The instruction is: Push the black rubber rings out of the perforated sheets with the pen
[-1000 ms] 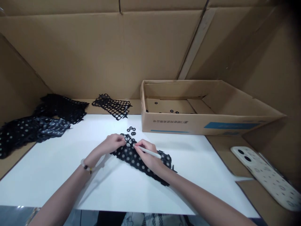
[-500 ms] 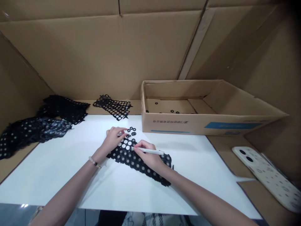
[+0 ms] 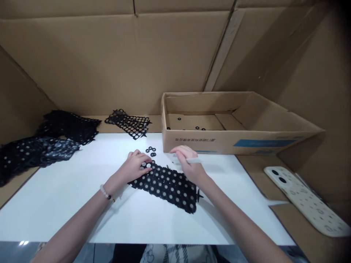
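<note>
A black rubbery sheet dotted with round holes (image 3: 170,186) lies slanted on the white table. My left hand (image 3: 136,167) grips its upper left end, thumb and fingers bent over the edge. My right hand (image 3: 189,164) is closed around a slim white pen-like tool (image 3: 194,160), lifted above the sheet's right part near the box. Whether a ring is on the tool's tip cannot be made out. Several small black rings (image 3: 150,149) lie loose just beyond my left fingertips.
An open cardboard box (image 3: 192,140) with several black rings inside stands at the back right. Punched-out black mesh (image 3: 128,122) lies at the back; piled black sheets (image 3: 41,149) lie at the left. A phone in a cream case (image 3: 307,201) rests at the right. Cardboard walls (image 3: 109,62) surround the table.
My right hand has moved up and right from the sheet's left part toward the box with the tool. My left fingers have come down from beside the loose rings onto the sheet's edge.
</note>
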A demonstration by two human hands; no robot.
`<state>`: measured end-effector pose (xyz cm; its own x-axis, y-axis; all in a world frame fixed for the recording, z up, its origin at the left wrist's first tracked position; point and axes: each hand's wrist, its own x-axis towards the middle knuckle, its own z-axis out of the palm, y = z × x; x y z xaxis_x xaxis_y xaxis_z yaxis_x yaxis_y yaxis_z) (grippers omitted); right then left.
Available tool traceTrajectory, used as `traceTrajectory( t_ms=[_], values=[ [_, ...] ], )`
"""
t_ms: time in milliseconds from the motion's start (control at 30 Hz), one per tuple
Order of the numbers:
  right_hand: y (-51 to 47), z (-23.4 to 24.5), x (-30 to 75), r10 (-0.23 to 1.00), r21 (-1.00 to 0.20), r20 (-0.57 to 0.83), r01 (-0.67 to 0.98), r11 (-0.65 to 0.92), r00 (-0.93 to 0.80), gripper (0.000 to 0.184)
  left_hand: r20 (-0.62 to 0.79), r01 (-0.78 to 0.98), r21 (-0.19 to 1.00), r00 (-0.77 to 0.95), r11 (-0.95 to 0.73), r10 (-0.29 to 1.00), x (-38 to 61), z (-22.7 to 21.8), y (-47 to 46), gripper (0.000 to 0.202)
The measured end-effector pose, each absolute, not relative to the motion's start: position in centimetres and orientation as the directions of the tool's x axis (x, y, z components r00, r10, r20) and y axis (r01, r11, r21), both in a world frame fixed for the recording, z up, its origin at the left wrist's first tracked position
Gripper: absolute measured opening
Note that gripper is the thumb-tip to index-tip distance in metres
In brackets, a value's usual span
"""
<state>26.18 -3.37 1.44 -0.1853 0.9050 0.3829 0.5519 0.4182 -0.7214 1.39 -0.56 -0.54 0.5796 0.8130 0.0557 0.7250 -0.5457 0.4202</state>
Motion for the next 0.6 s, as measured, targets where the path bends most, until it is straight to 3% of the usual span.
traceTrajectory(
  t_ms=[167,333,433,600],
  values=[
    [-4.1,0.9,26.1,0.867,-0.350,0.128,0.796,0.493,-0.481,0.046,0.042,0.751,0.407,0.553,-0.520,0.832,1.3,-0.9,-0.4,0.019],
    [-3.7,-1.5,24.6,0.863,-0.033,0.144,0.870,0.493,-0.484,0.019,0.109,0.765,0.371,0.527,-0.526,0.843,1.2,-1.2,-0.3,0.014],
    [-2.9,-2.6,24.4,0.879,0.020,0.178,0.895,0.446,-0.442,0.021,0.138,0.781,0.368,0.491,-0.504,0.860,0.8,-1.1,-0.1,0.014],
    [-2.2,-2.9,23.7,0.894,-0.044,0.194,0.907,0.419,-0.404,0.031,0.180,0.793,0.399,0.425,-0.461,0.887,0.1,-0.8,0.4,0.020]
  ],
)
